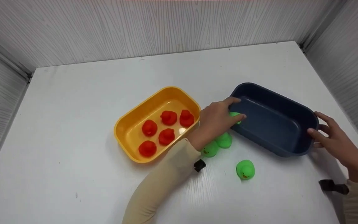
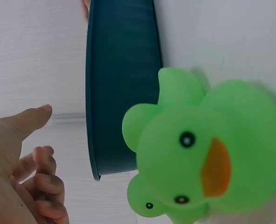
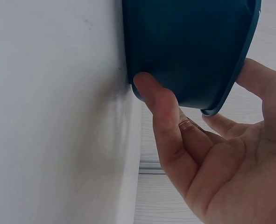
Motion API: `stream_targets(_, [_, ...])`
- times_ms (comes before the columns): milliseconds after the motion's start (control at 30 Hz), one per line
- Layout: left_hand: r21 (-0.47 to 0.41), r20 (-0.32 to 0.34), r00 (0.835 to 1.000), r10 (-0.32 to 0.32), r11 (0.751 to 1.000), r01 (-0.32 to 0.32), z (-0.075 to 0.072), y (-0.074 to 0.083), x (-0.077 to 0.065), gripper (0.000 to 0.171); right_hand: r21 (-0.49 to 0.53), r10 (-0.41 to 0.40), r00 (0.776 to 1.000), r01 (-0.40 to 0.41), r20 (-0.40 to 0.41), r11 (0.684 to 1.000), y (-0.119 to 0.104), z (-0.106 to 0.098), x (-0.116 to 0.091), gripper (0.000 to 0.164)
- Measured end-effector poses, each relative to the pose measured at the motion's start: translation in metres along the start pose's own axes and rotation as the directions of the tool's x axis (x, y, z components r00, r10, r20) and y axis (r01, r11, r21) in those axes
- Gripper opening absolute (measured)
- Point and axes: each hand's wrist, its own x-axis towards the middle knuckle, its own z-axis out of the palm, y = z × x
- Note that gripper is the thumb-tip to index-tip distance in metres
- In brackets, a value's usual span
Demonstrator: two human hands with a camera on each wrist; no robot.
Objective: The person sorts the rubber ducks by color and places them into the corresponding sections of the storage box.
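At the right end of the blue bin (image 1: 264,124), the right hand (image 1: 340,141) is gripping the wall, its thumb at the rim and a finger pressing the outside. Over the bin's left end, the left hand (image 1: 218,118) is hovering, its thumb standing apart from loosely curling fingers that are pinching nothing. One green duck (image 1: 234,114) is showing just below them at the bin's left rim; whether it is lying inside is unclear. Three more green ducks (image 1: 245,169) are sitting outside the bin's near side. Good work is probably calling for a steady bin and left fingers clearing its rim.
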Motion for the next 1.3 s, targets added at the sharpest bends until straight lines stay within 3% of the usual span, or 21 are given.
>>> stream_targets(267, [-0.172,-0.046,0.992,0.117,0.977,-0.123,0.006,0.003,-0.021,0.047,-0.001,-0.001,1.000,0.001,0.011,1.000,0.000,-0.001,0.000,0.066])
stream_targets(500, [-0.265,0.044,0.981,0.187,0.949,-0.169,0.014,0.006,-0.041,0.046,0.023,0.001,1.000,-0.002,0.013,1.000,0.000,-0.001,0.000,0.066])
stream_targets(733, [-0.257,0.186,0.962,0.200,0.955,-0.149,0.021,0.002,-0.057,0.048,0.020,0.012,1.000,-0.012,0.016,1.000,0.000,-0.001,-0.001,0.066])
stream_targets(900, [-0.241,0.306,0.931,0.201,0.962,-0.129,0.024,-0.001,-0.064,0.048,0.031,0.035,0.999,-0.036,0.019,0.999,0.000,-0.001,0.000,0.067])
stream_targets(1100, [-0.172,0.372,0.905,0.205,0.974,-0.149,0.030,-0.005,-0.069,0.047,0.016,0.034,0.999,-0.034,0.007,0.999,0.000,-0.002,0.000,0.066])
stream_targets(1300, [-0.160,0.432,0.883,0.184,0.979,-0.126,0.034,-0.010,-0.072,0.048,0.043,0.015,0.999,-0.016,0.029,0.999,0.002,-0.002,0.001,0.067])
